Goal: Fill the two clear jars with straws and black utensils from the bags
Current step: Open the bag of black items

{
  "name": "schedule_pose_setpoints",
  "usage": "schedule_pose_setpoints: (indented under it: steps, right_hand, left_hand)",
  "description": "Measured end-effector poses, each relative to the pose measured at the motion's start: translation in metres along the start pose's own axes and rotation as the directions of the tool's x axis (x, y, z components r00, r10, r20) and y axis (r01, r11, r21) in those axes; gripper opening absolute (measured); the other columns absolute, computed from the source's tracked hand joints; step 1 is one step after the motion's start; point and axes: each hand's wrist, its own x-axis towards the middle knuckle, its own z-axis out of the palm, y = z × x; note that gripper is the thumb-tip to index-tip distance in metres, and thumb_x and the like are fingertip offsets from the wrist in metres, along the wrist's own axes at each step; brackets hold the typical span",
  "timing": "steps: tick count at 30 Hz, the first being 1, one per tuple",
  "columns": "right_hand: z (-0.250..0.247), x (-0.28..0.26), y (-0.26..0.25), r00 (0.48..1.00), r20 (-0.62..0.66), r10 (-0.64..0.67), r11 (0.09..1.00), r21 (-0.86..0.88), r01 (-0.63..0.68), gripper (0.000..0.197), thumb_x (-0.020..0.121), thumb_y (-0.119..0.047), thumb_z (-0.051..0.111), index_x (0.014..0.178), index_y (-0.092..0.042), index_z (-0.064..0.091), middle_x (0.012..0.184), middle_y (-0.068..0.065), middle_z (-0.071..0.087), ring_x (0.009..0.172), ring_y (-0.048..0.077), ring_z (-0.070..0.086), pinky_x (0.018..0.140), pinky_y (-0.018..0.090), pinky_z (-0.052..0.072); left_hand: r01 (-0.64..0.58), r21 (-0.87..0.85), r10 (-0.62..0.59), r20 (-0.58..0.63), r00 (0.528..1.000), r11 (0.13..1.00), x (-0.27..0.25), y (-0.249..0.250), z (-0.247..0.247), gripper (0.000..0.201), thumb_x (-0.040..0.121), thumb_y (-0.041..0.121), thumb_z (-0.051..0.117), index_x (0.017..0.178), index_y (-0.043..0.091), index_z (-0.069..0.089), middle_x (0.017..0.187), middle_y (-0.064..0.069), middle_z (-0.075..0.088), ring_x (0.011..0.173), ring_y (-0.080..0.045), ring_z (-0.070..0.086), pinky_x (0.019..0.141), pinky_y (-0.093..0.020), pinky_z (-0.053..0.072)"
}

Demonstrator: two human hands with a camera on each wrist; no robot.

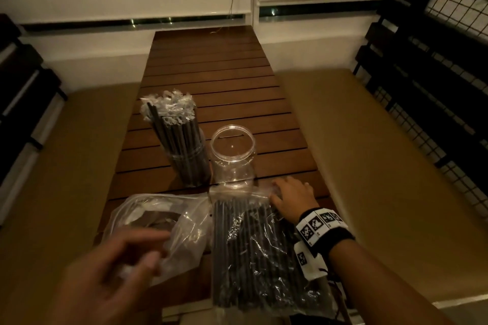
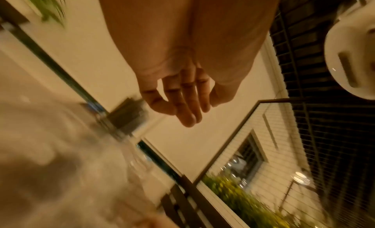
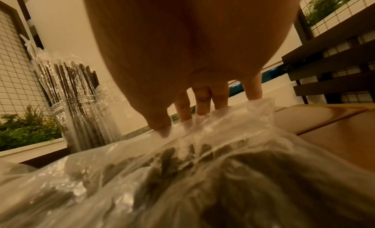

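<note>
At the table's [image 1: 211, 66] near edge, the right hand [image 1: 291, 198] presses spread fingers on the bag of black straws [image 1: 253, 253]. The left hand [image 1: 105, 272], fingers loose and apart, hovers over the emptier bag [image 1: 158, 221]. Mid-table, the straw-filled jar [image 1: 188, 161] touches the empty jar [image 1: 232, 158].

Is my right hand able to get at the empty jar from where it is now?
Probably yes. The right hand rests on the bag of straws, and the empty jar stands open just beyond its fingers, with nothing between them.
</note>
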Motion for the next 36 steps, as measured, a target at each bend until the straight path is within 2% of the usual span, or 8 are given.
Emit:
schedule_pose_setpoints:
  steps: [2, 5, 9, 17, 23, 29, 33, 36]
  right_hand:
    - [-0.001, 0.002, 0.000, 1.000, 0.015, -0.007, 1.000, -0.002, 0.007, 0.039, 0.101, -0.040, 0.050, 0.137, -0.026, 0.051, 0.136, 0.001, 0.053, 0.128, 0.021, 0.051, 0.119, 0.053, 0.023]
    - [-0.003, 0.002, 0.001, 0.999, -0.008, -0.042, 0.999, 0.029, 0.042, 0.020, 0.100, -0.034, 0.053, 0.114, -0.027, 0.065, 0.122, -0.002, 0.059, 0.115, 0.017, 0.057, 0.117, 0.052, 0.027]
    - [-0.007, -0.005, 0.003, 0.996, -0.028, -0.079, 0.996, 0.040, 0.080, 0.014, 0.099, -0.032, 0.056, 0.094, -0.028, 0.068, 0.102, -0.011, 0.059, 0.095, 0.009, 0.055, 0.115, 0.051, 0.030]
    - [-0.042, -0.039, 0.009, 0.993, -0.086, -0.084, 0.993, 0.074, 0.090, 0.015, 0.102, -0.033, 0.049, 0.101, -0.029, 0.063, 0.094, -0.006, 0.071, 0.091, 0.018, 0.066, 0.096, 0.046, 0.049]
    - [-0.077, -0.074, 0.005, 0.983, -0.127, -0.134, 0.981, 0.123, 0.150, 0.012, 0.099, -0.039, 0.052, 0.089, -0.038, 0.057, 0.088, -0.014, 0.068, 0.085, 0.013, 0.063, 0.083, 0.044, 0.054]
    - [-0.114, -0.114, -0.014, 0.961, -0.177, -0.213, 0.961, 0.137, 0.239, 0.011, 0.101, -0.035, 0.054, 0.094, -0.037, 0.063, 0.088, -0.018, 0.066, 0.080, -0.004, 0.059, 0.068, 0.019, 0.043]
    - [-0.135, -0.134, -0.024, 0.951, -0.233, -0.206, 0.961, 0.133, 0.241, 0.014, 0.100, -0.036, 0.056, 0.102, -0.034, 0.069, 0.093, -0.019, 0.069, 0.084, -0.004, 0.061, 0.075, 0.018, 0.050]
    - [-0.149, -0.143, -0.025, 0.930, -0.328, -0.164, 0.976, 0.085, 0.202, 0.015, 0.099, -0.038, 0.055, 0.104, -0.035, 0.069, 0.095, -0.019, 0.069, 0.086, -0.002, 0.062, 0.079, 0.025, 0.055]
  left_hand:
    - [-0.027, -0.066, 0.031, 0.059, 0.998, 0.997, 0.001, 0.024, 0.043, 0.024, 0.072, 0.044, 0.061, 0.095, 0.043, 0.067, 0.078, 0.011, 0.072, 0.065, -0.005, 0.069, 0.061, -0.017, 0.057]
    - [0.063, -0.141, -0.033, 0.208, 0.978, 0.988, 0.019, 0.015, 0.096, 0.016, 0.086, 0.029, 0.062, 0.094, 0.043, 0.065, 0.086, 0.002, 0.067, 0.074, -0.017, 0.066, 0.067, -0.032, 0.057]
    - [-0.010, -0.008, 0.012, 0.301, 0.953, 1.000, 0.052, 0.002, 0.141, 0.014, 0.096, 0.025, 0.052, 0.102, 0.035, 0.060, 0.090, 0.011, 0.063, 0.083, -0.001, 0.061, 0.069, -0.013, 0.050]
    - [0.053, 0.050, -0.062, 0.189, 0.980, 0.997, 0.136, -0.025, 0.143, 0.012, 0.095, 0.021, 0.056, 0.106, 0.023, 0.060, 0.095, 0.006, 0.063, 0.084, -0.008, 0.064, 0.075, -0.022, 0.055]
    - [0.043, 0.169, -0.057, 0.079, 0.995, 0.985, 0.144, -0.067, 0.115, 0.010, 0.093, 0.015, 0.059, 0.098, 0.020, 0.065, 0.089, 0.005, 0.069, 0.077, 0.006, 0.061, 0.061, 0.000, 0.042]
    - [0.071, 0.174, -0.064, -0.043, 0.997, 0.982, 0.142, -0.083, 0.084, 0.011, 0.093, 0.016, 0.058, 0.092, 0.021, 0.066, 0.088, 0.005, 0.069, 0.086, -0.013, 0.065, 0.068, -0.020, 0.043]
    - [-0.008, 0.061, 0.014, -0.101, 0.995, 0.998, 0.142, -0.072, 0.081, 0.016, 0.097, 0.013, 0.051, 0.093, 0.019, 0.066, 0.085, 0.006, 0.068, 0.083, -0.014, 0.065, 0.075, -0.032, 0.050]
    - [-0.104, -0.011, 0.102, -0.127, 0.987, 0.995, 0.142, -0.052, 0.085, 0.017, 0.098, 0.013, 0.049, 0.094, 0.018, 0.065, 0.089, 0.007, 0.067, 0.083, -0.008, 0.063, 0.072, -0.023, 0.049]
